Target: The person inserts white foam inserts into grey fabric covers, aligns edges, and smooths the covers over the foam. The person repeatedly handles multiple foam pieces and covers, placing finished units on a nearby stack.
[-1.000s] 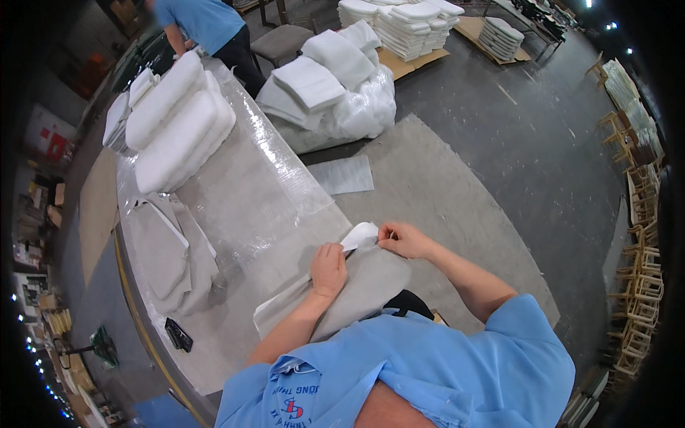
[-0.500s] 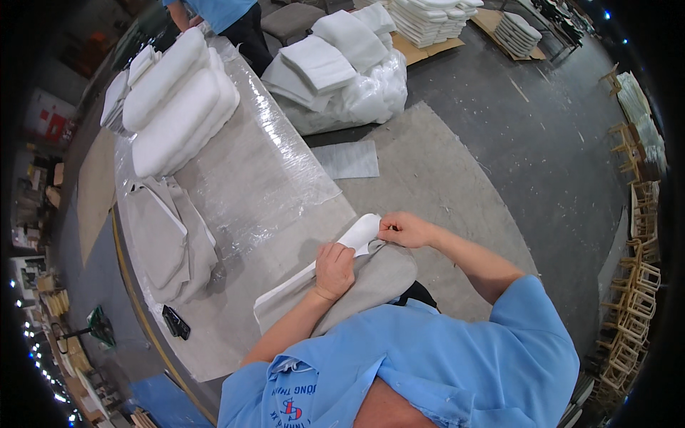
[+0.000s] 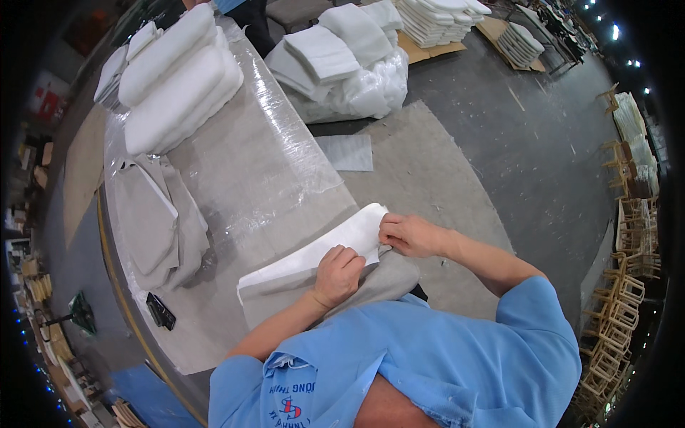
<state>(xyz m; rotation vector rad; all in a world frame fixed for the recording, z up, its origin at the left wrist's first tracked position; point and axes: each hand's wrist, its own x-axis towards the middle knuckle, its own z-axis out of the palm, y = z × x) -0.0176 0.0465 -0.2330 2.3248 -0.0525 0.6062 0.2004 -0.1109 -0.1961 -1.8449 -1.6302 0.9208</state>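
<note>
A white padding sheet point(image 3: 307, 248) lies along the table's near edge, partly under a grey fabric cover point(image 3: 389, 273) that drapes toward my body. My left hand point(image 3: 338, 274) is closed on the cover's edge, pressed over the padding. Near the padding's right end, my right hand point(image 3: 408, 235) pinches the edge of the cover, its fingers bent inward. The exact bit of material between my right fingertips is hidden. Further left on the table rests a pile of grey fabric covers point(image 3: 153, 221), with a black phone-like object point(image 3: 160, 312) beside it.
Thick white padding stacks point(image 3: 182, 107) sit on the plastic-covered table point(image 3: 250, 171). Beyond stands a plastic-wrapped bundle of white pads point(image 3: 357, 78). Wooden chair frames point(image 3: 614, 321) line the right side. A co-worker in blue point(image 3: 227, 6) stands at the table's far end.
More of the white padding now shows above the grey cover's edge. My right hand has shifted slightly right and down. The whole view has turned a little, and the co-worker shows less.
</note>
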